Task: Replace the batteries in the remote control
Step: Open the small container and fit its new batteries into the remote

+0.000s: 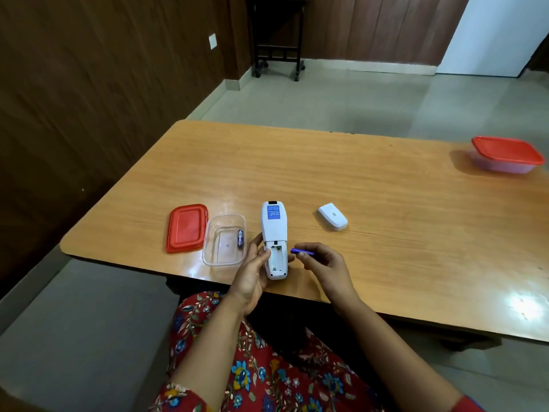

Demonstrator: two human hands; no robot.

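Note:
A white remote control [271, 230] lies face down near the table's front edge, its battery compartment [276, 258] open and showing no battery inside. My left hand [254, 269] grips its lower left side, thumb on the compartment rim. Just right of the compartment, my right hand [319, 260] pinches a purple battery [300, 251] that points left toward the remote. The white battery cover [332, 217] rests on the table to the right. Another purple battery [240, 237] lies inside a clear plastic box [214, 257] left of the remote.
The box's red lid [185, 227] lies flat to its left. A second clear box with a red lid [506, 154] stands at the wooden table's [386, 188] far right. A dark wheeled stand [277, 40] is by the back wall.

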